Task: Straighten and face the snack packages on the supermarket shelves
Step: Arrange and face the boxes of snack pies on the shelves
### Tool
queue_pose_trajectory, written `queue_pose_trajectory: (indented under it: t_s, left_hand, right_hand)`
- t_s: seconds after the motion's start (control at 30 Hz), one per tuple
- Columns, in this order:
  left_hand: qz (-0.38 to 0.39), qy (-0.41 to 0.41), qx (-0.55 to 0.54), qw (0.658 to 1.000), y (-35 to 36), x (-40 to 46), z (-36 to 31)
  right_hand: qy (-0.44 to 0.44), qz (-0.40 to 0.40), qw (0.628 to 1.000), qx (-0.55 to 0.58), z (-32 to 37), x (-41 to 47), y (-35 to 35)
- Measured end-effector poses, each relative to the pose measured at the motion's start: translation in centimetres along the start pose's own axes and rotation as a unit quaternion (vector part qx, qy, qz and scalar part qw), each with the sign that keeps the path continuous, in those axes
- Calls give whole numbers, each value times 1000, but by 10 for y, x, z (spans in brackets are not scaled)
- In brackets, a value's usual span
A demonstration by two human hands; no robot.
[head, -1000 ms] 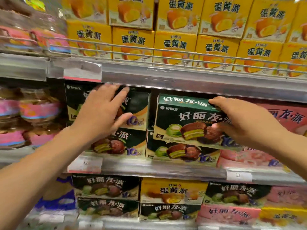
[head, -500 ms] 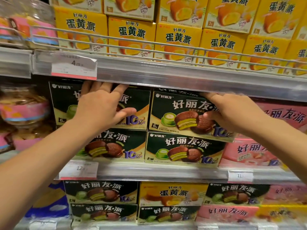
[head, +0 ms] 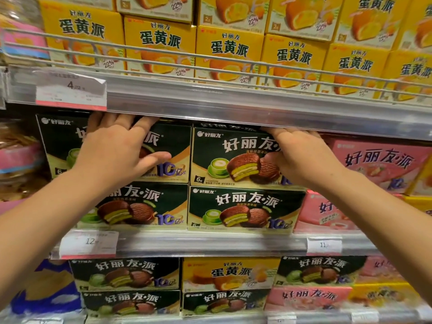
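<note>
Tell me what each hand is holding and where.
Right hand grips the upper right green box at its top right corner. Left hand rests flat on the upper left green box.

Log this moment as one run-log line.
step: facing green pie boxes | left hand: flat on upper left green box | right hand: gripping upper right green box | middle shelf
</note>
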State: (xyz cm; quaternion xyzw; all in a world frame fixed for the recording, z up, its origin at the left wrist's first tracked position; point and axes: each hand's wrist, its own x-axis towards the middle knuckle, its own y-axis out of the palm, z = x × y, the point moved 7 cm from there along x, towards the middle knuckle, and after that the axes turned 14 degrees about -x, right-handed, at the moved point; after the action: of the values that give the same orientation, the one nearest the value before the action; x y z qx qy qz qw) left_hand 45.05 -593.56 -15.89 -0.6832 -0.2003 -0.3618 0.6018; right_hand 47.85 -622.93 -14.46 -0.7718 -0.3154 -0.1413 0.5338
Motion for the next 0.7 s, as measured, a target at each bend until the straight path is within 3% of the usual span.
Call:
queue_pose_trajectory:
  t_s: [0.23, 0.33, 0.43, 0.53, 0.63, 0.7]
  left_hand:
    - [-23, 5, 9, 1000, 8, 1, 4]
    - [-72, 60, -34, 995, 11, -16, -15]
    - [-104, 157, -135, 973, 15, -46, -73]
    - [-48, 231, -160, 958, 25, -42, -150]
    - [-32, 245, -130, 960, 30, -14, -204]
    - [-31, 227, -102, 968, 35, 1, -221]
  right_hand:
    - [-11, -25, 999, 28, 6, -7, -6]
    - [-60, -79, 992, 77, 5, -36, -13]
    - [-51, -146, 980, 124, -30, -86, -10]
    - [29, -142, 984, 101, -95, -117, 0]
    - [85, -98, 990, 53, -149, -119, 10]
    - [72, -79, 994, 22, -165, -113, 17]
